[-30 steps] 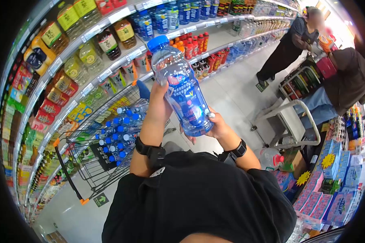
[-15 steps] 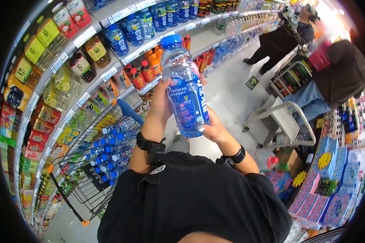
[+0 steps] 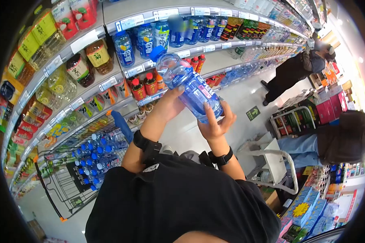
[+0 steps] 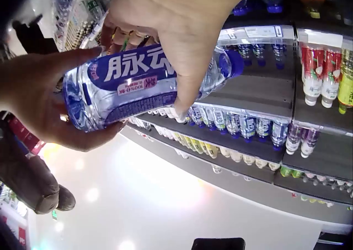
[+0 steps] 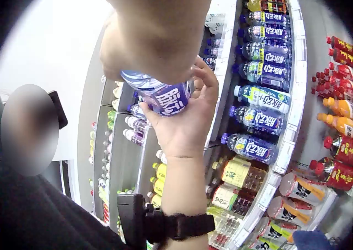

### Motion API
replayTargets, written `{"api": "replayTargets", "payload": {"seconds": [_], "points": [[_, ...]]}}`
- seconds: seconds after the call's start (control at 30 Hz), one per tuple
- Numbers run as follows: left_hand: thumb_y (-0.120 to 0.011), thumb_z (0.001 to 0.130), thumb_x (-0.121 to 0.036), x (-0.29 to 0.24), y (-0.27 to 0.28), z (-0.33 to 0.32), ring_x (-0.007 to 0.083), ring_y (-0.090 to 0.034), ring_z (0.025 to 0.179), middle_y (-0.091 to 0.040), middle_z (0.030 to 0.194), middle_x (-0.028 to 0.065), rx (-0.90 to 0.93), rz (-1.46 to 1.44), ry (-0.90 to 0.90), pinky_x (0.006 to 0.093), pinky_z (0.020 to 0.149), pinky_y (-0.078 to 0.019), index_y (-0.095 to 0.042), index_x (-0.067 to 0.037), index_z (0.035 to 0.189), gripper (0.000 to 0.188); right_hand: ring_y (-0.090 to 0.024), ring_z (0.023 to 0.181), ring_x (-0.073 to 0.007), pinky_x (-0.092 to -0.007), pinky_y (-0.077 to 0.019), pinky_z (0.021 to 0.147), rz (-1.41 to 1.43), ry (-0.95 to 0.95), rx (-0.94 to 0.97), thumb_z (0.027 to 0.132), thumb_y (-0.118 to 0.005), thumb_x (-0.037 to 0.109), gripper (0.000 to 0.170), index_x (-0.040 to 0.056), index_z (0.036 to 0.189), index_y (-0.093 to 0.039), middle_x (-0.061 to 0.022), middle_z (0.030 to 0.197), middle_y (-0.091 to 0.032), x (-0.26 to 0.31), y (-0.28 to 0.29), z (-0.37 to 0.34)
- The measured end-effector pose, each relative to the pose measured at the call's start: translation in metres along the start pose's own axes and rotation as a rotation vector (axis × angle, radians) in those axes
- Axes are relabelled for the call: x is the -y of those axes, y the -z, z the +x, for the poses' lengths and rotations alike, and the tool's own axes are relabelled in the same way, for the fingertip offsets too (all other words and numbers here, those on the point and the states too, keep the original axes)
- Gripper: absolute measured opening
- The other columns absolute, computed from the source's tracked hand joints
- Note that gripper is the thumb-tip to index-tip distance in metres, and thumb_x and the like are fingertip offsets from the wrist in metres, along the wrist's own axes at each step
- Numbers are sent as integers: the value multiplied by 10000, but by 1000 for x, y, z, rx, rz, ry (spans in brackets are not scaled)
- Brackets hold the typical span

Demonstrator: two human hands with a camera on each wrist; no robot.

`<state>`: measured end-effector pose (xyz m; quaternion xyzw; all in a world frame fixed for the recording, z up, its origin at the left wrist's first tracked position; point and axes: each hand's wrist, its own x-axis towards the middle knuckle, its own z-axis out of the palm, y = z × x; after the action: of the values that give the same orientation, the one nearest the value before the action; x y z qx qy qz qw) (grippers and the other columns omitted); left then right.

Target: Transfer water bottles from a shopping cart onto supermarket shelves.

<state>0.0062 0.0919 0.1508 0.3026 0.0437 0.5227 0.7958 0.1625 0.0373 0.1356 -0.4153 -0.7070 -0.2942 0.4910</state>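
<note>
A clear drink bottle (image 3: 196,91) with a blue cap and blue label is held in both hands in front of the body. It tilts in the head view, its cap toward the shelves and its base toward the right hand. My left hand (image 3: 172,104) grips its side, thumb across the label. With thumb and fingers, my right hand (image 3: 216,124) holds the base end. In the left wrist view, large white characters and a small pink patch show on the bottle's label (image 4: 135,76). The left forearm covers part of the bottle in the right wrist view.
Left of the body stands a shopping cart (image 3: 65,182) with several blue-capped water bottles (image 3: 97,156). Drink shelves (image 3: 182,52) run along the front and left. At the right are a white step stool (image 3: 271,158), a person in dark clothes (image 3: 296,73) and another in a brown top (image 3: 340,137).
The bottle has been turned about its length, bringing a different side of the label into view, and tilts more. The right hand's grip on the base has shifted. The cart sits farther left in view.
</note>
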Motion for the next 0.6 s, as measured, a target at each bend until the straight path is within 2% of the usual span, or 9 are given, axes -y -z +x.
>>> {"api": "replayTargets", "payload": {"seconds": [0.03,0.13,0.17,0.3,0.43,0.6], "points": [[-657,771,-308,-2,6,0,208,-501,1093,-529,1164,62,-25,17,53,377,980,-350,-436,-78,1218,549,-468,831,-239,-285,-373,631,-7,22,-40,498,-734,80,540,270,996,-648,-143,1100,-478,-2,-7,3],[-656,772,-304,-5,10,12,208,-500,1095,-536,1158,62,-33,35,7,380,977,-352,-442,-71,1213,543,-462,819,-230,-284,-371,620,36,80,-159,507,-735,76,502,282,958,-658,-123,1073,-464,-13,-28,6],[-648,781,-303,-6,9,15,209,-504,1094,-542,1150,63,-26,29,-14,381,971,-359,-440,-68,1216,536,-454,819,-231,-282,-372,617,57,84,-146,537,-757,94,449,309,920,-660,-109,1065,-435,-15,-31,8],[-641,787,-315,-8,11,31,211,-517,1081,-540,1152,67,-27,48,-85,383,956,-378,-435,-62,1220,542,-442,849,-231,-284,-371,626,143,119,-170,585,-795,165,404,340,917,-644,-107,1073,-405,-32,-47,11],[-642,783,-323,-5,11,48,207,-526,1068,-538,1150,67,-89,77,-149,379,943,-393,-419,-60,1230,564,-433,866,-230,-294,-368,662,203,112,-160,576,-796,152,429,333,930,-636,-103,1087,-403,-50,-60,17],[-650,766,-338,5,9,77,214,-531,1062,-539,1149,79,-155,122,-155,383,934,-408,-409,-52,1238,602,-441,836,-225,-278,-370,642,232,122,-156,573,-793,130,434,333,922,-635,-97,1091,-394,-79,-65,27]]}}
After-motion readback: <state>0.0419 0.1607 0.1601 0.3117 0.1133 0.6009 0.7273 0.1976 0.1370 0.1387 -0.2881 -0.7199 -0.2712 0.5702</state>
